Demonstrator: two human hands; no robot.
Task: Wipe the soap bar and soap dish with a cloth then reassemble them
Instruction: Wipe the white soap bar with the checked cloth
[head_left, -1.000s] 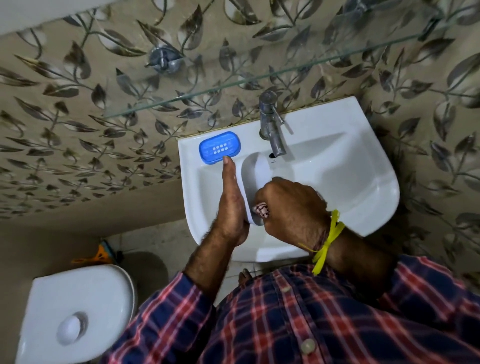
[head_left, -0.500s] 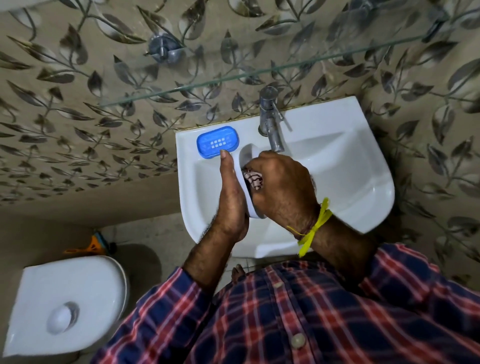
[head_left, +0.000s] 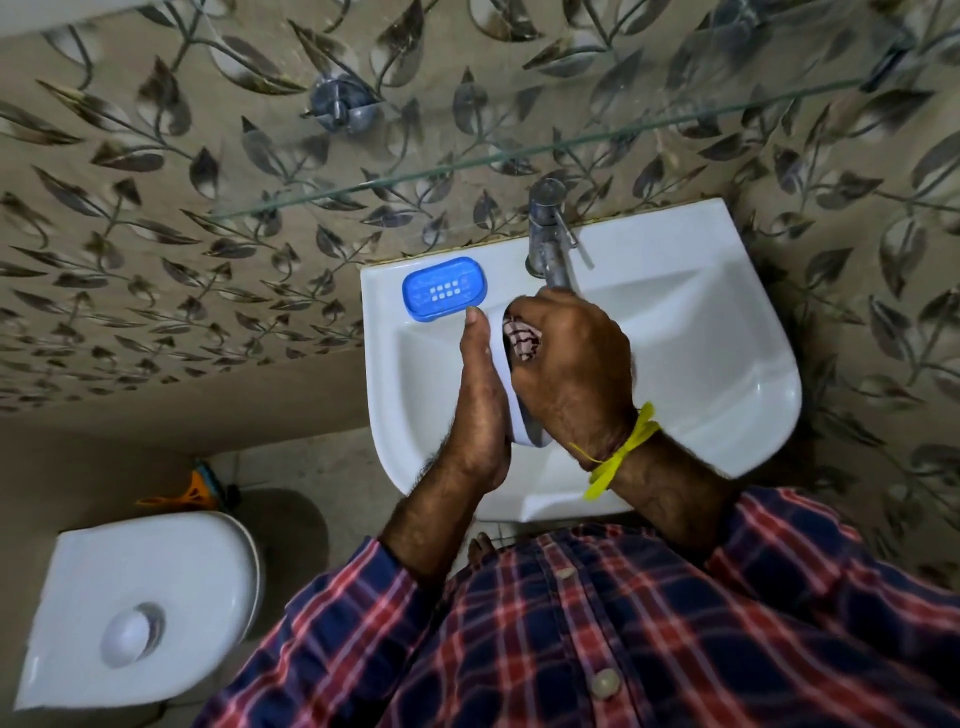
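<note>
A blue slotted soap dish tray (head_left: 444, 288) lies on the sink's back left ledge. My left hand (head_left: 478, 395) stands on edge over the basin, its straight fingers backing a white oval piece (head_left: 514, 415); whether that piece is the soap bar or the dish's white part I cannot tell. The fingertip nearly touches the blue tray. My right hand (head_left: 571, 374) grips a bunched patterned cloth (head_left: 522, 340) and presses it into the upper end of the white piece, just below the tap. My left thumb is hidden.
A white wall-hung sink (head_left: 701, 338) carries a steel tap (head_left: 548, 234) at the back. Above it runs a glass shelf (head_left: 519, 150) on the leaf-patterned wall. A closed white toilet (head_left: 140, 597) stands at lower left, with an orange brush (head_left: 200, 491) behind it.
My right hand has slid the cloth up the white piece, from its lower end toward the tap. My left hand has stayed flat against the piece.
</note>
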